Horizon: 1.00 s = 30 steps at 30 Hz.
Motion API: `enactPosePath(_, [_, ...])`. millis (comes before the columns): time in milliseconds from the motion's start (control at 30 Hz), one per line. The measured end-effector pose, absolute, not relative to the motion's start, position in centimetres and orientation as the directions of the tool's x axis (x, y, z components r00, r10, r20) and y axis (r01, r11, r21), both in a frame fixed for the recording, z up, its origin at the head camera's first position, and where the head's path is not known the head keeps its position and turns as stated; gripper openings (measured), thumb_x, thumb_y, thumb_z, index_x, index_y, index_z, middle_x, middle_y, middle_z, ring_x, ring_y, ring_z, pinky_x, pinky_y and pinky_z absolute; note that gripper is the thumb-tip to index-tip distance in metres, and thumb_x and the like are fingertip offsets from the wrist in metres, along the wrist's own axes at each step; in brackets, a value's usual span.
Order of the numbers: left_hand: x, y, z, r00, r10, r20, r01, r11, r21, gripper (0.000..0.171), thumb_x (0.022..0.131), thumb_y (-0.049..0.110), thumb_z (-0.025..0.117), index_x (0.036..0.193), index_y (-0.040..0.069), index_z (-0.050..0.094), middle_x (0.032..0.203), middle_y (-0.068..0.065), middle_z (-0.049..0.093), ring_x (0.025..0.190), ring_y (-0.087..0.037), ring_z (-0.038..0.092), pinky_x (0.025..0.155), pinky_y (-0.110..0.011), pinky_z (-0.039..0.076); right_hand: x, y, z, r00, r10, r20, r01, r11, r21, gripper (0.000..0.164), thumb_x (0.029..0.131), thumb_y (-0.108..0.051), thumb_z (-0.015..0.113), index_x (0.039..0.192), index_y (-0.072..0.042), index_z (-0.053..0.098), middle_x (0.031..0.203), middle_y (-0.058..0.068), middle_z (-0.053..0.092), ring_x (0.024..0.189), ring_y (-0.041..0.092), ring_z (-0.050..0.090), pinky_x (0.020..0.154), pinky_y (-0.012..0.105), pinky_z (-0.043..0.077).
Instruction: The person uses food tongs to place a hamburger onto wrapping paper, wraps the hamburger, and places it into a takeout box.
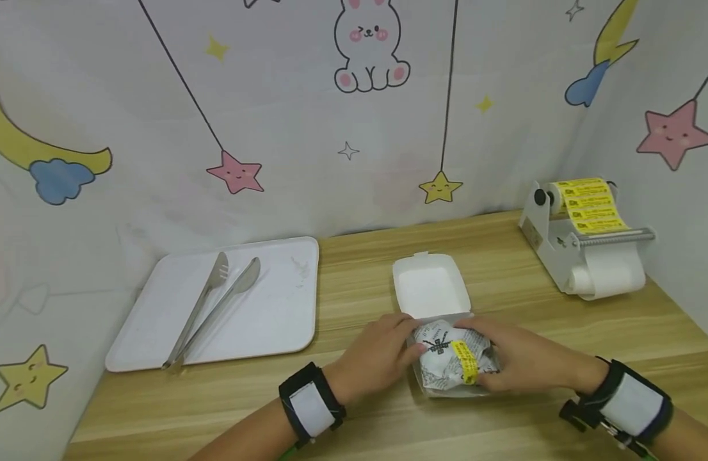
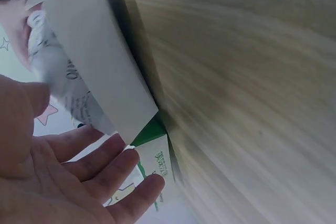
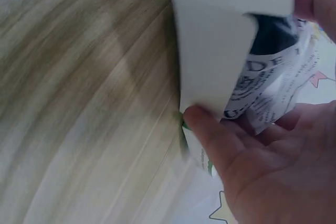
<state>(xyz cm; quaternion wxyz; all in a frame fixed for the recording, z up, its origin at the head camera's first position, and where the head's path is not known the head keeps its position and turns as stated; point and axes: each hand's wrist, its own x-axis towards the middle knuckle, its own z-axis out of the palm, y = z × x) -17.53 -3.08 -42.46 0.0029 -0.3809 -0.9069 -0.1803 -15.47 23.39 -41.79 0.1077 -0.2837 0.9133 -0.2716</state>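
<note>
A paper-wrapped burger (image 1: 440,362) with a yellow label sits in the lower half of a white clamshell box (image 1: 431,285), whose lid lies folded back toward the wall. My right hand (image 1: 523,355) grips the burger's right side, thumb in front beside the label and fingers over the far side. In the right wrist view one finger lies along the box wall (image 3: 210,56). At the left, my left hand (image 1: 374,358) rests its thumb on the wrapping, its other fingers extended by the box's hinge corner. The left wrist view shows these fingers (image 2: 113,166) loosely spread.
To the left lies a white tray (image 1: 279,314) with metal serving tongs (image 1: 201,307) on it, their joined end over its front edge. A label dispenser (image 1: 584,237) with a yellow label roll stands at the back right. Behind the wooden table (image 1: 360,256) hangs a printed cloth.
</note>
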Motion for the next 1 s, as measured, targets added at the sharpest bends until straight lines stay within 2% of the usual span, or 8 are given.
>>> enactPosePath(200, [-17.5,-3.2,-42.4,-0.701,0.701,0.134,0.703,0.648,0.291,0.053,0.092,0.044,0.054,0.133,0.009,0.05,0.123,-0.004,0.055,0.111,-0.016,0.053,0.093,-0.032,0.045,-15.7,23.4,-41.8,-0.802,-0.594,-0.058,-0.478,0.698,-0.533,0.081,0.07,-0.029,0.08,0.139,-0.016,0.039,0.138,0.002,0.042,0.125,0.02,0.042,0.1,0.044,0.04])
enactPosePath(367, [-17.4,-3.1,-42.1,-0.695,0.702,0.155,0.71,0.639,0.296,0.055,0.09,0.042,0.059,0.133,0.009,0.05,0.12,-0.004,0.055,0.107,-0.015,0.053,0.091,-0.031,0.046,-15.6,23.4,-41.6,-0.797,-0.602,-0.051,-0.521,0.726,-0.449,0.091,0.068,-0.041,0.081,0.143,-0.018,0.036,0.145,0.003,0.033,0.131,0.022,0.034,0.102,0.044,0.037])
enactPosePath(467, [-17.6,-3.2,-42.1,-0.745,0.651,0.148,0.65,0.656,0.384,0.055,0.09,0.042,0.06,0.133,0.009,0.049,0.123,-0.005,0.052,0.107,-0.014,0.053,0.091,-0.03,0.046,-15.5,23.6,-41.1,-0.806,-0.592,-0.01,-0.528,0.727,-0.439,0.101,0.066,-0.052,0.079,0.147,-0.02,0.029,0.147,0.005,0.032,0.132,0.026,0.033,0.102,0.049,0.036])
enactPosePath(633, [-19.0,-3.7,-41.7,-0.905,0.424,0.02,0.302,0.609,0.733,0.065,0.094,0.045,0.051,0.139,0.0,0.038,0.133,-0.016,0.044,0.112,-0.024,0.052,0.089,-0.036,0.047,-16.6,24.2,-40.1,-0.905,-0.426,-0.008,-0.328,0.709,-0.625,0.084,0.088,-0.052,0.057,0.149,-0.01,0.019,0.148,0.021,0.026,0.128,0.044,0.036,0.096,0.061,0.036])
enactPosePath(700, [-20.1,-3.8,-41.6,-0.927,0.367,-0.079,0.125,0.5,0.857,0.064,0.096,0.047,0.045,0.133,-0.005,0.039,0.118,-0.019,0.05,0.102,-0.028,0.054,0.082,-0.038,0.049,-17.6,24.0,-40.1,-0.941,-0.331,-0.071,-0.192,0.693,-0.695,0.074,0.096,-0.051,0.041,0.148,-0.004,0.019,0.148,0.026,0.023,0.128,0.048,0.032,0.097,0.062,0.033])
enactPosePath(733, [-20.6,-3.8,-41.5,-0.927,0.348,-0.139,0.033,0.446,0.895,0.063,0.097,0.048,0.042,0.126,-0.007,0.043,0.11,-0.018,0.052,0.099,-0.03,0.054,0.08,-0.04,0.05,-18.2,23.9,-40.3,-0.948,-0.297,-0.111,-0.128,0.678,-0.723,0.072,0.098,-0.052,0.034,0.148,-0.001,0.019,0.148,0.027,0.023,0.129,0.048,0.031,0.099,0.061,0.032])
enactPosePath(867, [-22.3,-3.3,-41.5,-0.871,0.382,-0.31,-0.232,0.236,0.944,0.066,0.099,0.052,0.028,0.13,-0.004,0.042,0.109,-0.018,0.052,0.105,-0.033,0.053,0.087,-0.045,0.048,-20.3,23.0,-41.1,-0.927,-0.29,-0.239,0.04,0.557,-0.829,0.074,0.098,-0.055,0.022,0.146,0.001,0.023,0.147,0.025,0.029,0.134,0.04,0.028,0.104,0.054,0.03])
enactPosePath(1000, [-23.1,-2.7,-41.1,-0.851,0.436,-0.292,-0.273,0.107,0.956,0.067,0.099,0.054,0.021,0.145,0.007,0.03,0.137,-0.023,0.043,0.125,-0.035,0.043,0.102,-0.051,0.035,-21.2,22.6,-41.2,-0.924,-0.315,-0.216,0.054,0.452,-0.89,0.071,0.099,-0.053,0.021,0.145,0.001,0.025,0.143,0.023,0.035,0.13,0.038,0.036,0.1,0.049,0.039])
